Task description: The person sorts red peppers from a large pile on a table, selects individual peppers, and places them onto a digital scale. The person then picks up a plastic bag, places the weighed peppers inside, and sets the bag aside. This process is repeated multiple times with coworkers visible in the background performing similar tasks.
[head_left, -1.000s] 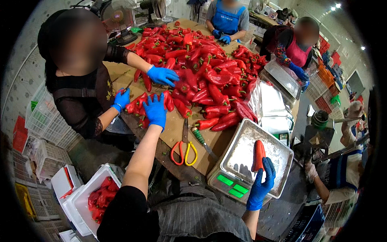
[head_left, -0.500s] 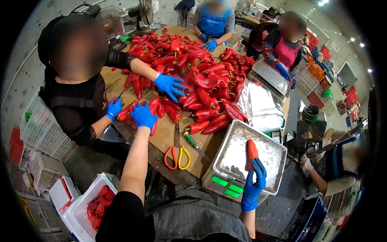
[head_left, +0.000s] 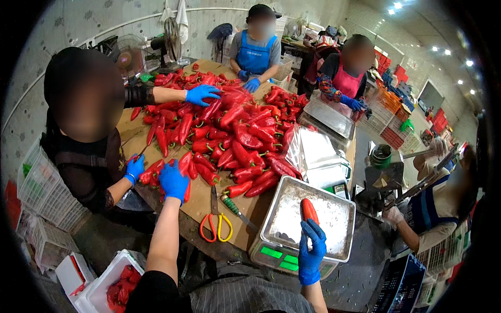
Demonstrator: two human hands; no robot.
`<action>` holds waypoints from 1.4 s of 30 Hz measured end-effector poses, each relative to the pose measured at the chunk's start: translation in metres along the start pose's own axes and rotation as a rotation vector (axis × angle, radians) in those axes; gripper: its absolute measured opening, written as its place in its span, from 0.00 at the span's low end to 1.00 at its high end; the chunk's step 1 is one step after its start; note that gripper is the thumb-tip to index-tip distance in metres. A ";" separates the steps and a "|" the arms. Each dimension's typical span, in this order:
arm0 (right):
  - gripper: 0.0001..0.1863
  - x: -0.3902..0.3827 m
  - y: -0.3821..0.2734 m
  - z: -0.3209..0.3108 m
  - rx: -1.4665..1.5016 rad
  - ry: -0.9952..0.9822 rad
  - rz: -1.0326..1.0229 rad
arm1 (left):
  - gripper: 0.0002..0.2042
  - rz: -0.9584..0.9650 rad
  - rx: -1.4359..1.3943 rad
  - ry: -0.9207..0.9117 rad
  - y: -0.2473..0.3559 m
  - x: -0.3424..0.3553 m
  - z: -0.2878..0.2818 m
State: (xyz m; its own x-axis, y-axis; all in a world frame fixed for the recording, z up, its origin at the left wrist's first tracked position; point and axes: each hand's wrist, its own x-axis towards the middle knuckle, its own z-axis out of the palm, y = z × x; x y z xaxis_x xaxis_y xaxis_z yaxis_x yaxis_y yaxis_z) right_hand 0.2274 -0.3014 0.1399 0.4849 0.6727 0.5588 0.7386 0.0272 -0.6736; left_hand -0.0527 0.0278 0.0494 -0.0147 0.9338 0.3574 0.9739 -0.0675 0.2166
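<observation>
Red pepper [head_left: 309, 210]: the right hand [head_left: 312, 253], blue-gloved, is holding it by its near end, fingers narrowed around it. It is sitting upright-ish over the metal weighing pan [head_left: 276, 224]; whether its far end is touching the pan, cannot tell. No other pepper is showing on that pan. The scale [head_left: 290, 259] below is showing lit green displays.

Left hand [head_left: 174, 182], gloved alike, is reaching over a small cluster of peppers [head_left: 150, 172] at the table's near-left edge. Fingertips are hidden among them; cannot tell whether they are gripping.

Progress, judged from the layout: one pepper is being handled at the scale, some peppers [head_left: 122, 289] are lying in a white foam box [head_left: 116, 265] below the table edge, and the large heap [head_left: 245, 130] is apparently making up most of what is left. No filled bag is identifiable.

Nearby: scissors [head_left: 214, 202] with red and yellow handles are lying open beside a green-handled knife [head_left: 229, 205]. Clear plastic bags [head_left: 315, 148] are lying beyond the pan.

Around: the co-worker at left [head_left: 88, 177] is resting one gloved hand [head_left: 202, 95] on the heap; a blue-aproned co-worker [head_left: 254, 57] is standing at the far side.
</observation>
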 end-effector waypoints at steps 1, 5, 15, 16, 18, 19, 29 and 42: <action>0.22 0.000 -0.003 -0.001 -0.009 0.005 -0.005 | 0.34 0.022 -0.017 0.064 0.002 0.000 -0.004; 0.22 0.000 -0.007 -0.002 0.021 -0.075 -0.011 | 0.32 0.056 -0.493 0.193 0.008 -0.010 -0.057; 0.35 -0.007 -0.069 0.060 0.613 -0.469 0.184 | 0.35 -0.198 -2.370 -0.767 0.109 -0.128 -0.110; 0.36 -0.007 -0.075 0.065 0.656 -0.439 0.205 | 0.33 -0.245 -2.367 -0.749 0.117 -0.139 -0.112; 0.37 -0.005 -0.074 0.066 0.617 -0.382 0.181 | 0.31 -0.322 -2.326 -0.788 0.129 -0.152 -0.123; 0.36 -0.007 -0.066 0.070 0.649 -0.359 0.226 | 0.31 -0.355 -2.299 -0.839 0.130 -0.158 -0.127; 0.34 -0.003 -0.031 0.053 1.528 -0.350 0.744 | 0.32 -0.086 -2.080 -0.738 0.117 -0.136 -0.116; 0.32 -0.004 -0.011 0.045 2.031 -0.250 1.058 | 0.31 -0.319 -2.412 -1.109 0.120 -0.143 -0.101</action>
State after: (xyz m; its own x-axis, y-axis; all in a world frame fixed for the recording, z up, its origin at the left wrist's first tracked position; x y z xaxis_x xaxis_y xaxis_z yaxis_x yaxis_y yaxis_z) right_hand 0.1958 -0.2710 0.1232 0.0846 0.9869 -0.1372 -0.9905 0.0683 -0.1192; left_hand 0.0439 -0.1495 0.1157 0.7160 0.6979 0.0181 -0.6346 0.6398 0.4336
